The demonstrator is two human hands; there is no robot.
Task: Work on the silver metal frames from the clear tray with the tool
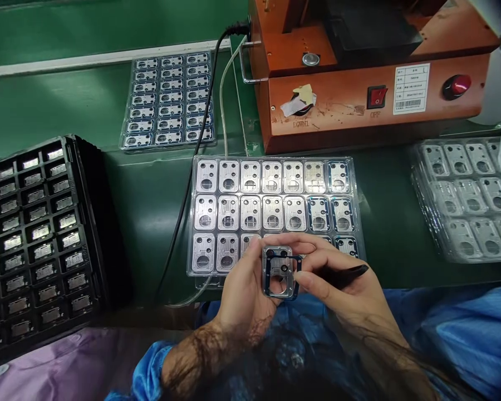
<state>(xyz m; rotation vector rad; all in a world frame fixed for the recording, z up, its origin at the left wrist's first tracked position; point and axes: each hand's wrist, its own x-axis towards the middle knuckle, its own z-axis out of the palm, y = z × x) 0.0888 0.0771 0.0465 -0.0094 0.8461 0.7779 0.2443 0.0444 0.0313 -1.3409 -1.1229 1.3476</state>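
Well left of the wide clear plastic tray, a stack of black gridded plastic trays with small silvery rectangular pieces in the cells. Above the clear tray and to its left, a clear plastic tray of blue-edged silver plates. Just past the clear tray's left edge, a black rubbery cable, running up to the machine. In the clear tray itself, rows of silver plates with round holes, a few toward the right end with blue edging.

At the clear tray's lower edge, left hand cupped narrow, thumb along the left side of a silver rectangular metal plate, fingers curled behind it. Over that plate, offset toward the right, a thin dark-blue rectangular frame; hard to tell whether touching it all round. On the frame's right side, right hand nearly closed, pinching with thumb and forefinger, with a slim black pointed tool lying across the palm.

Above and right of the clear tray, an orange metal machine with a red switch. Farther right, stacked clear trays of silver plates.
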